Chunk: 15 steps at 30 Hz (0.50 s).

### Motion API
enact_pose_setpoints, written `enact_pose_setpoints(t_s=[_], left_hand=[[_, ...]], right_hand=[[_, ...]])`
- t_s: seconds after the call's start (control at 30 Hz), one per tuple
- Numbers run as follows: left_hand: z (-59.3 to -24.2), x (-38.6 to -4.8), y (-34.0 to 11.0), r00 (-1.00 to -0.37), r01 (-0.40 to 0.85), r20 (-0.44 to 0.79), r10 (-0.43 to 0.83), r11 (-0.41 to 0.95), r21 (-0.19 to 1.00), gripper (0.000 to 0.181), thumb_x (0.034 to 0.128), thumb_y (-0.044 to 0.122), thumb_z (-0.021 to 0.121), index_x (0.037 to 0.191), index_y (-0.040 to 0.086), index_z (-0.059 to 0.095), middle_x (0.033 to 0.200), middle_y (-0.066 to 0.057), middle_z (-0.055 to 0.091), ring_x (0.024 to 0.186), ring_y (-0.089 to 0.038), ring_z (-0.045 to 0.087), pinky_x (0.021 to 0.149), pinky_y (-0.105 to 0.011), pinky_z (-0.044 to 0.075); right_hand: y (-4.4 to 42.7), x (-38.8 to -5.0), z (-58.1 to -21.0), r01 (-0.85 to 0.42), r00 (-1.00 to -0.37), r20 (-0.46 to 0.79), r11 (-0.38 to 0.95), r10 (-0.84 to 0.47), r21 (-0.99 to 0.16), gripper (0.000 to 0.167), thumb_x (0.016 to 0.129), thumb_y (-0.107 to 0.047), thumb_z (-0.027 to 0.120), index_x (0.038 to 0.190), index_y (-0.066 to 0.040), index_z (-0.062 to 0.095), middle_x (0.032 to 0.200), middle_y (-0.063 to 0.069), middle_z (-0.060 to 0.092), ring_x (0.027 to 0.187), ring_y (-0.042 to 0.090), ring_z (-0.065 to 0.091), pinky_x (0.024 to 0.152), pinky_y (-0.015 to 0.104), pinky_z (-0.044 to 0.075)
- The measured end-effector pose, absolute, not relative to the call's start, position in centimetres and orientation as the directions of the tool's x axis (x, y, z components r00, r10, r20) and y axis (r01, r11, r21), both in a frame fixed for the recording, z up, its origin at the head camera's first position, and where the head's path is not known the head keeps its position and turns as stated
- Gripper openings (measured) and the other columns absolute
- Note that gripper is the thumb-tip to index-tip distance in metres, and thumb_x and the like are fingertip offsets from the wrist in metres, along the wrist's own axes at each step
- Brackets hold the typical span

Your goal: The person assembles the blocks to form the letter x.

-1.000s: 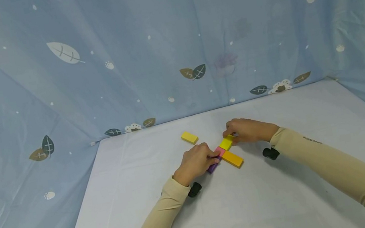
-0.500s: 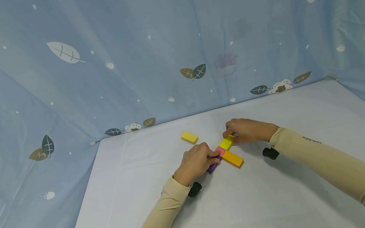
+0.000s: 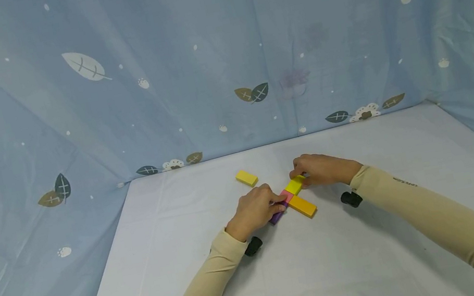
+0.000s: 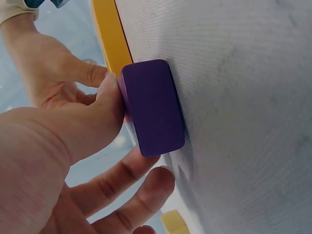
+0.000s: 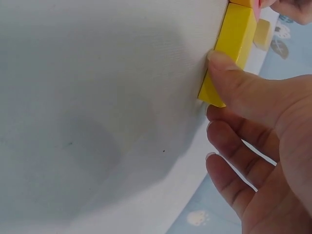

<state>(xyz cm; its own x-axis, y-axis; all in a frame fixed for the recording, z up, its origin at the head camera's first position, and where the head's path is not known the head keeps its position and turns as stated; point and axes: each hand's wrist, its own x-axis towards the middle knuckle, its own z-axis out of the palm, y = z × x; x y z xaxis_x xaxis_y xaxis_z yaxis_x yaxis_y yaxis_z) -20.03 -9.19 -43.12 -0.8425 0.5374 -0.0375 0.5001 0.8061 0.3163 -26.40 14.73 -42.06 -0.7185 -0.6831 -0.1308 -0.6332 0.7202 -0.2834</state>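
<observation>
Several coloured blocks lie end to side on the white cloth. My left hand (image 3: pixel 253 211) pinches the purple block (image 4: pixel 153 107), its thumb along one side; in the head view its index finger reaches onto the pink block (image 3: pixel 287 195). Past the pink one comes a bright yellow block (image 5: pixel 234 34), which my right hand (image 3: pixel 322 167) grips near its outer end, thumb on the near side. An orange block (image 3: pixel 303 206) slants off toward the front right, touching the row beside the pink block. My left hand hides part of the purple and pink blocks.
A loose pale yellow block (image 3: pixel 246 178) lies apart, behind my left hand. White cloth (image 3: pixel 334 268) covers the table, and a blue curtain (image 3: pixel 158 77) with leaf prints hangs behind and at the sides. A small black device (image 3: pixel 351 198) shows under my right wrist.
</observation>
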Motion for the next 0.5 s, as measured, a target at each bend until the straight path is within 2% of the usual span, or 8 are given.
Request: enact_pose_setpoints(t_s=[0.5], left_hand=[[-43.08, -20.00, -9.20, -0.837, 0.509, -0.039, 0.545, 0.804, 0.308, 0.036, 0.0948, 0.035, 0.074, 0.129, 0.026, 0.072, 0.103, 0.000, 0.069, 0.076, -0.008, 0.051, 0.060, -0.023, 0.044]], right_hand=[[14.80, -26.40, -42.00, -0.614, -0.719, -0.129, 0.711, -0.683, -0.341, 0.027, 0.091, -0.012, 0.080, 0.118, -0.012, 0.077, 0.101, 0.003, 0.066, 0.092, 0.018, 0.058, 0.088, 0.036, 0.054]])
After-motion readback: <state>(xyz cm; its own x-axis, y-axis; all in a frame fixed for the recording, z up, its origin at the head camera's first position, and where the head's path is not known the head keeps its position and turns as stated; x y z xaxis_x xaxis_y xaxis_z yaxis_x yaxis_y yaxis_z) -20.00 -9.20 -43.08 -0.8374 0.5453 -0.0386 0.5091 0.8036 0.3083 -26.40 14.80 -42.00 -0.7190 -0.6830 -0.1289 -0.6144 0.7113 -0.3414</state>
